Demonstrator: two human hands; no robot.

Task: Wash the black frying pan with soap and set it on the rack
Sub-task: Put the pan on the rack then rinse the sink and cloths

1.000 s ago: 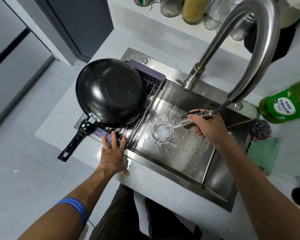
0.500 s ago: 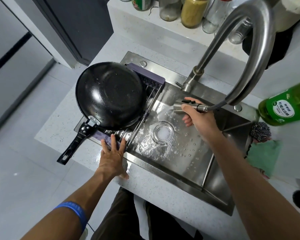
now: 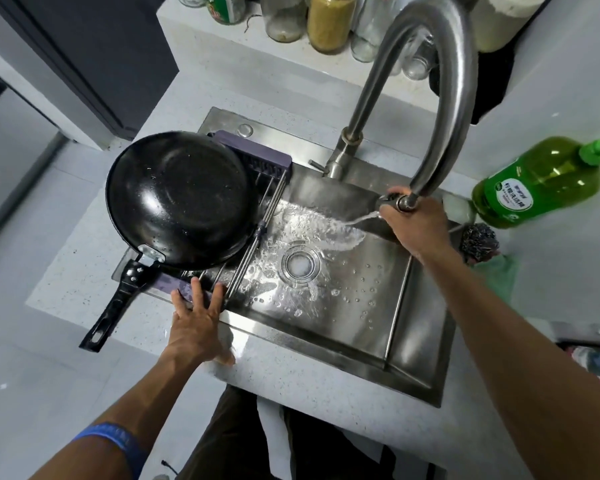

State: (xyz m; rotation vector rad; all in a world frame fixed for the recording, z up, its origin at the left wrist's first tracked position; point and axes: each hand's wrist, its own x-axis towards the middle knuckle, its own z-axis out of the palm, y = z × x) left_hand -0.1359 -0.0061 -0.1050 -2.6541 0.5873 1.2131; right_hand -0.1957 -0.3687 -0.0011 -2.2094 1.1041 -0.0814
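Note:
The black frying pan [image 3: 179, 199] lies upside down on the purple-framed rack [image 3: 257, 161] over the left of the sink, wet with drops, its handle [image 3: 113, 306] sticking out toward the front left. My left hand [image 3: 198, 323] rests flat with straight fingers on the sink's front edge, fingertips touching the rack's near bar. My right hand [image 3: 414, 223] grips the pull-out spray head [image 3: 392, 202] of the faucet [image 3: 440, 81]. Water streams from it leftward onto the sink floor [image 3: 343, 306] by the drain [image 3: 300, 265].
A green dish soap bottle [image 3: 537, 183] lies on the counter at the right, with a steel scourer [image 3: 480, 242] and a green cloth [image 3: 499, 278] below it. Jars and bottles [image 3: 329, 22] line the back ledge. The counter drops off to the floor on the left.
My right hand has carried the spray head from the sink's middle back and to the right, and the stream now hits left of the drain. My left hand and the pan stayed put.

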